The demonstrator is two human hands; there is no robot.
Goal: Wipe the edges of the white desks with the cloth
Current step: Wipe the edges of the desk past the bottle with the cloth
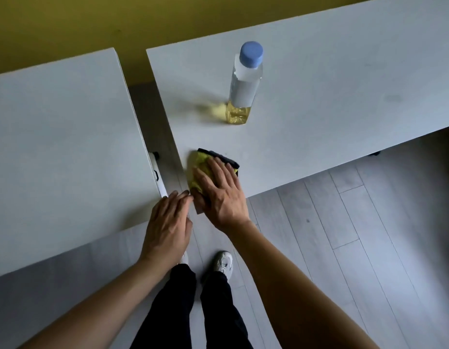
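While the right hand [219, 195] lies flat with fingers spread on the cloth [202, 170], pressing it onto the near left corner of the right surface [319, 96], the left hand [168, 222] sits just beside it at that corner, fingers straight and together, holding nothing. Cloth is yellow-green with a dark edge, partly hidden by the hand. Bottle [243, 84], blue cap, yellow liquid low inside, stands upright farther back; left surface [54, 147] is separated by a gap.
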